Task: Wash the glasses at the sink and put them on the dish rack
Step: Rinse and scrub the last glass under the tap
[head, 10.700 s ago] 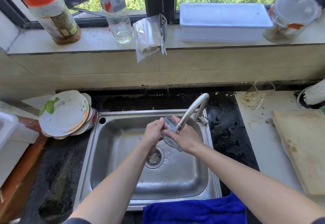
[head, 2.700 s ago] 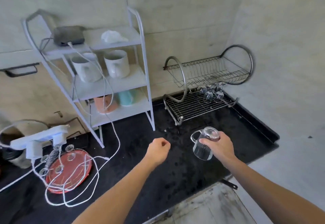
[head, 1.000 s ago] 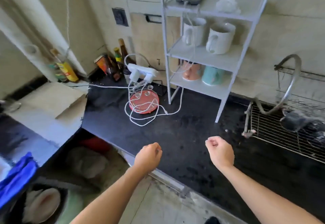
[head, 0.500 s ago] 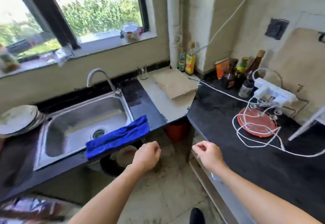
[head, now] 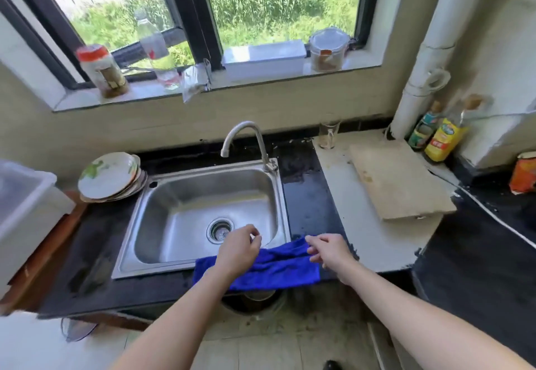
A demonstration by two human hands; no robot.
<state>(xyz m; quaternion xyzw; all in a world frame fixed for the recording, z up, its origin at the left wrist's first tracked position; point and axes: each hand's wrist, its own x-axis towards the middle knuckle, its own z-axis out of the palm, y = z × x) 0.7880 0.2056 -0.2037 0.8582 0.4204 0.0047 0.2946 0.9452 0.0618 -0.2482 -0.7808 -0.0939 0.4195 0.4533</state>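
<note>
Both hands are out in front over the sink's near edge, right above the blue cloth [head: 278,268] draped on the rim. The left hand [head: 239,249] hovers over the cloth's left part, fingers loosely curled, thumb close to the forefinger, nothing in its grasp. The right hand [head: 330,250] sits over the cloth's right end, fingers relaxed and slightly bent, gripping nothing; whether its fingertips touch the cloth I cannot tell. The steel sink [head: 285,195] lies bare, drain showing, with the tap [head: 243,137] arching over its back right corner. And there is the glass [head: 328,134], upright on the pale worktop [head: 362,224] against the back wall, right of the tap, well apart from both hands. Just beside it lies a wooden board [head: 400,181], and beyond that two bottles [head: 443,140] stand by a white pipe [head: 426,50]. Left of the sink, a stack of plates [head: 110,176] leans on the dark worktop. Up on the windowsill: a red-lidded jar [head: 101,72], a clear bottle [head: 156,53], a white box [head: 264,59] and a lidded tub [head: 329,49].
</note>
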